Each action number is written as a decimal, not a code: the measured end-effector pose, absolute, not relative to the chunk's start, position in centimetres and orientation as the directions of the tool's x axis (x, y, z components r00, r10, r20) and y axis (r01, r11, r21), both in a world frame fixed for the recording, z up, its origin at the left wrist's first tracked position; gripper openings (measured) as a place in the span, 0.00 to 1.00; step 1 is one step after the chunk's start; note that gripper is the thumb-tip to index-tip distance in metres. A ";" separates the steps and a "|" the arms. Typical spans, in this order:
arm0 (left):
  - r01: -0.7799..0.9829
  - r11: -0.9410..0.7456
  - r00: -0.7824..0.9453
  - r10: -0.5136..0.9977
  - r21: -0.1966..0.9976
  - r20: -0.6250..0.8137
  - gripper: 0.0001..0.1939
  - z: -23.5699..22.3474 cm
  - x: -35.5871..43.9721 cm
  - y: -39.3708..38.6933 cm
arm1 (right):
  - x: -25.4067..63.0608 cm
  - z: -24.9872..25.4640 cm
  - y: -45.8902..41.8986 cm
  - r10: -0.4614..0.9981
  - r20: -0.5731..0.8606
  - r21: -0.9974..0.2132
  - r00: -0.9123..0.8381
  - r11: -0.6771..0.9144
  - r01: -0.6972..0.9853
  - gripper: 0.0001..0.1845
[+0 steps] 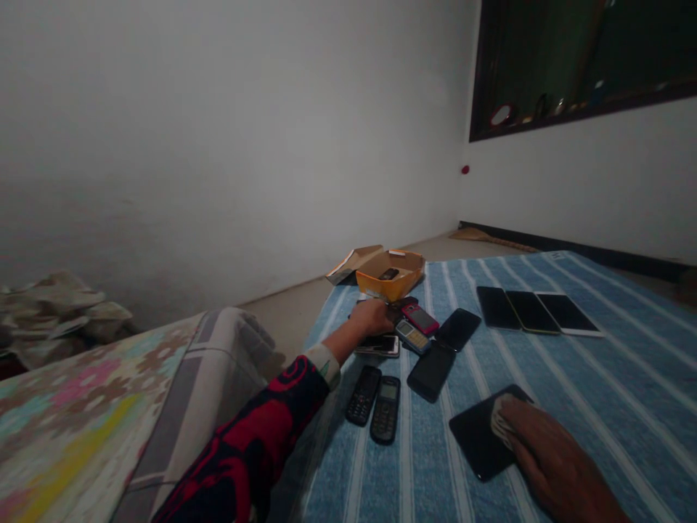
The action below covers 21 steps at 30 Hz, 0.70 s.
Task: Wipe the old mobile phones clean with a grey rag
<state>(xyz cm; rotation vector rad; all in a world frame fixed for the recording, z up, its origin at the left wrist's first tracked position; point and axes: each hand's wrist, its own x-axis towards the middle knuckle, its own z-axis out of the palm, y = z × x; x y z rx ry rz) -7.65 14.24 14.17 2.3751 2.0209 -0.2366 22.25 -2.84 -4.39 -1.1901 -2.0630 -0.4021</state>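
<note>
Right hand [555, 465] lay flat, fingers together, pressing a white cloth [504, 423] onto a black smartphone [479, 439]; that phone's long axis lay diagonal on the blue striped sheet [626, 363]; left hand [371, 317] curled, palm down, touching a dark phone [400, 309], grip undeterminable; beside it, one pink keypad phone [420, 318], one grey keypad phone [412, 336], one smartphone [377, 345]; nearer, two black keypad phones [363, 394]; two black slab phones [432, 370]; far right, three smartphones [531, 311] in a row; beyond, one phone [389, 274] in an orange cardboard box [389, 289].
</note>
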 end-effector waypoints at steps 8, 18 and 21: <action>0.999 -0.037 0.042 0.992 -0.040 0.123 0.20 9.6 -5.1 8.8 | 22.8 -4.8 -2.6 0.563 0.742 -0.028 -0.365 0.569 0.822 0.18; 1.000 -0.022 0.023 0.967 -0.006 0.253 0.17 7.7 -4.6 9.4 | 22.8 -4.8 -2.5 0.558 0.753 -0.041 -0.350 0.570 0.821 0.19; 1.000 -0.022 0.022 0.961 -0.004 0.276 0.18 7.5 -4.7 9.1 | 22.6 -4.4 -2.5 0.550 0.759 -0.043 -0.348 0.576 0.816 0.18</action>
